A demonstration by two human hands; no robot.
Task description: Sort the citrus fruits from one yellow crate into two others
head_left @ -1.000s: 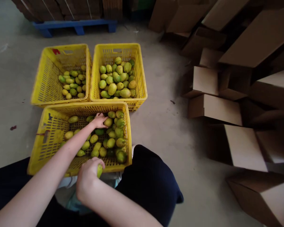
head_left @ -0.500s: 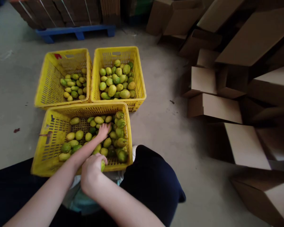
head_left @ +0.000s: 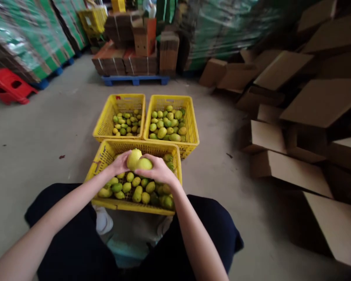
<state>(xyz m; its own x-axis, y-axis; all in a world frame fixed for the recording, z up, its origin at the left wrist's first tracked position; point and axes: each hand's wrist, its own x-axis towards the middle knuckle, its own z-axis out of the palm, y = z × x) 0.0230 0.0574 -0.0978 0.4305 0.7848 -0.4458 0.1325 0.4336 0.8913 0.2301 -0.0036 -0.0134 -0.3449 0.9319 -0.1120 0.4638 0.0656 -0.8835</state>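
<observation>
Above the near yellow crate, my left hand is closed round a yellow lemon. Close beside it my right hand grips a greener lemon, and the two fruits appear to touch. Many yellow and green lemons lie in the near crate, partly hidden by my hands. Behind it stand two more yellow crates: the back left crate and the back right crate, both holding lemons.
Cardboard boxes are heaped along the right side. A blue pallet with stacked cartons stands beyond the crates. A red stool is at the far left, near wrapped green stacks.
My hands have risen from the near crate and come together, my left now with a lemon. The view has tilted up, showing more of the background.
</observation>
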